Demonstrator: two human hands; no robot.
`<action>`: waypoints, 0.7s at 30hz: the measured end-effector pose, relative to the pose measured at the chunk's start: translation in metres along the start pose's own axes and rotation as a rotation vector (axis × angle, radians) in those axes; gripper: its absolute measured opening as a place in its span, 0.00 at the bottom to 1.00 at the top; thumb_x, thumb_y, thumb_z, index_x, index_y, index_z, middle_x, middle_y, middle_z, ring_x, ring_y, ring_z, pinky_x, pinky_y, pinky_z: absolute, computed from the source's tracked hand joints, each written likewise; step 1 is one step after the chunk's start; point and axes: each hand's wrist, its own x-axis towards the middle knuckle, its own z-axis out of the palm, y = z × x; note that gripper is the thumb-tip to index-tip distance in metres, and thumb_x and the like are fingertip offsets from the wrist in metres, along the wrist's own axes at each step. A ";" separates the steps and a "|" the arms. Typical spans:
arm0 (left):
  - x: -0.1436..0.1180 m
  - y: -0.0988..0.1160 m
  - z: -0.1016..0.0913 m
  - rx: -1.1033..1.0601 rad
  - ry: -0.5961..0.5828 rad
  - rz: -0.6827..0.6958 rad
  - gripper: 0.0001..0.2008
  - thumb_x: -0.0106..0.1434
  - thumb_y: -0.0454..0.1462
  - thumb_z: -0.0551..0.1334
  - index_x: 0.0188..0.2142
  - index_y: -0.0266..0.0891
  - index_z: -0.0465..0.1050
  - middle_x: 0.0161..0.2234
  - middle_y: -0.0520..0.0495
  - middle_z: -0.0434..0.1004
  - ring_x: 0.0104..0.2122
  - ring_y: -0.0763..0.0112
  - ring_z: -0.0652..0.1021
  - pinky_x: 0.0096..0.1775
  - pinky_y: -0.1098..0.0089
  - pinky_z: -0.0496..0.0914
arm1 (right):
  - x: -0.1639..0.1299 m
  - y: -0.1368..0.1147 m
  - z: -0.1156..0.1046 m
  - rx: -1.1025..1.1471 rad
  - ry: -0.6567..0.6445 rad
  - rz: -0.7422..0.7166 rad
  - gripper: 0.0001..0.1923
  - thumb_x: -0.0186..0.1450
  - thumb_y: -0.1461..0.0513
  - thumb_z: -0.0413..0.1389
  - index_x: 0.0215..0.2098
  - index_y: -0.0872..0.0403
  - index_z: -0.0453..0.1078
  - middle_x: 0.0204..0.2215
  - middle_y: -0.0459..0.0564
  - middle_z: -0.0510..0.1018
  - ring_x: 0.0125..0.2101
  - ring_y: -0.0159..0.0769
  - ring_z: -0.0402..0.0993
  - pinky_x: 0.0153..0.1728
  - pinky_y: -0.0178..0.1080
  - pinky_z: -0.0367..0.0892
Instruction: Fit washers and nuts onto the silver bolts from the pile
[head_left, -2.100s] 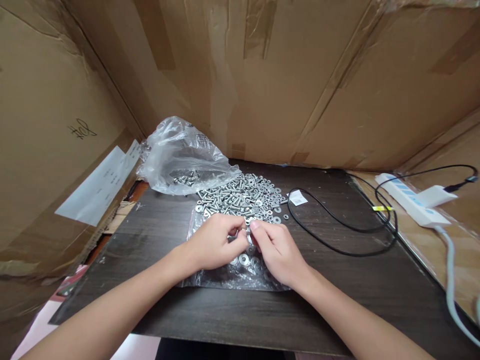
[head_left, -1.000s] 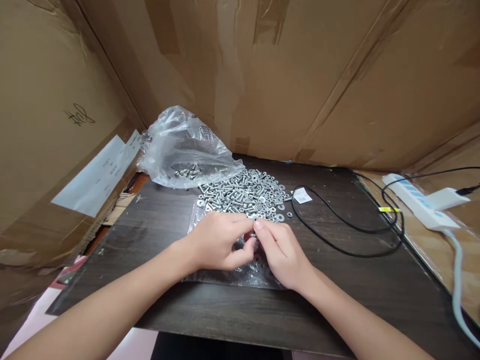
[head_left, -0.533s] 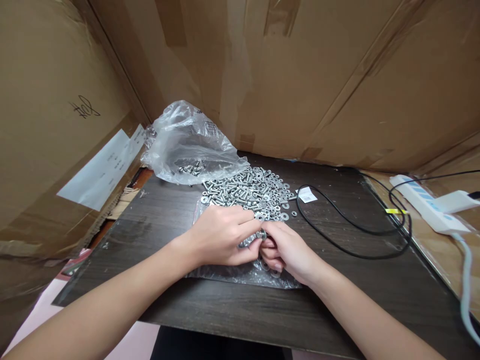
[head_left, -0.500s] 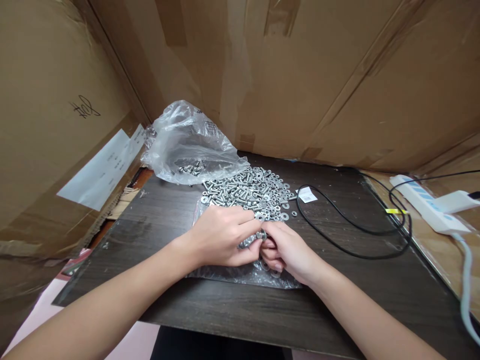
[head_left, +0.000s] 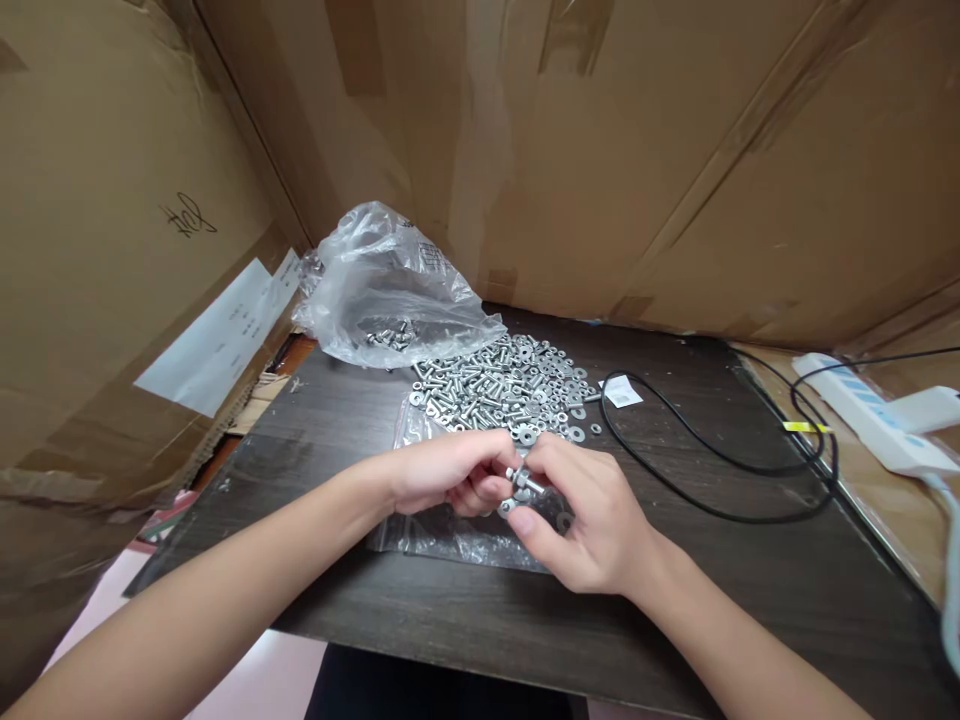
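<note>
Between my two hands is a small metal bolt [head_left: 535,487] with a nut or washer on it. My left hand [head_left: 457,478] is closed, its fingertips pinching the bolt's left end. My right hand [head_left: 596,515] curves around the other end, thumb and forefinger spread apart; its remaining fingers are mostly hidden. Just beyond lies a heap of loose bolts, nuts and washers [head_left: 487,385]. A clear plastic zip bag [head_left: 465,545] lies flat under my hands, with some washers on or in it.
A large clear plastic bag [head_left: 390,290] with bolts at its mouth lies behind the heap. On the right are a white paper slip [head_left: 621,391], a looped black cable [head_left: 705,515] and a white power strip [head_left: 862,410]. Cardboard walls [head_left: 450,150] enclose the dark tabletop [head_left: 345,600].
My right hand has turned and its thumb and forefinger have spread, leaving the bolt visible. My left hand has rolled, with fingers curled in. The view has shifted slightly.
</note>
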 end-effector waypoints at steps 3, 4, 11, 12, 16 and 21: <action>0.000 -0.002 0.001 -0.052 -0.099 -0.041 0.19 0.59 0.44 0.51 0.17 0.42 0.45 0.17 0.58 0.40 0.18 0.77 0.43 0.22 0.69 0.40 | 0.001 0.000 0.000 -0.097 0.053 -0.060 0.07 0.64 0.61 0.54 0.30 0.53 0.61 0.22 0.44 0.63 0.22 0.30 0.58 0.23 0.35 0.55; 0.001 -0.003 0.001 -0.059 -0.125 -0.048 0.19 0.59 0.44 0.50 0.17 0.42 0.45 0.16 0.58 0.39 0.18 0.77 0.43 0.22 0.69 0.40 | 0.002 -0.001 0.000 -0.127 0.058 -0.077 0.07 0.64 0.61 0.54 0.30 0.54 0.62 0.21 0.45 0.64 0.22 0.31 0.58 0.23 0.35 0.56; 0.003 -0.005 0.001 -0.091 -0.165 -0.074 0.19 0.58 0.45 0.51 0.17 0.42 0.45 0.16 0.58 0.39 0.18 0.77 0.43 0.22 0.68 0.38 | 0.004 -0.003 -0.003 -0.242 0.058 -0.158 0.07 0.65 0.62 0.52 0.28 0.54 0.65 0.19 0.44 0.64 0.20 0.31 0.58 0.23 0.35 0.55; 0.003 -0.005 0.000 -0.099 -0.148 -0.063 0.19 0.58 0.45 0.51 0.17 0.42 0.45 0.17 0.58 0.39 0.18 0.77 0.43 0.22 0.68 0.39 | 0.004 -0.002 -0.003 -0.240 0.053 -0.151 0.07 0.65 0.62 0.51 0.29 0.55 0.65 0.19 0.44 0.65 0.20 0.31 0.59 0.23 0.35 0.55; 0.003 -0.005 0.001 -0.059 -0.057 0.000 0.20 0.61 0.46 0.51 0.18 0.41 0.46 0.18 0.58 0.40 0.19 0.76 0.43 0.22 0.68 0.39 | 0.003 0.000 -0.002 -0.221 0.008 -0.090 0.07 0.65 0.63 0.49 0.29 0.54 0.65 0.20 0.45 0.65 0.21 0.31 0.59 0.23 0.35 0.56; 0.004 -0.006 0.004 0.054 0.062 0.070 0.18 0.60 0.44 0.52 0.18 0.40 0.50 0.17 0.58 0.44 0.19 0.77 0.46 0.22 0.69 0.41 | 0.002 0.001 0.000 -0.183 0.003 -0.035 0.11 0.67 0.61 0.50 0.26 0.53 0.62 0.19 0.44 0.64 0.20 0.30 0.58 0.23 0.35 0.54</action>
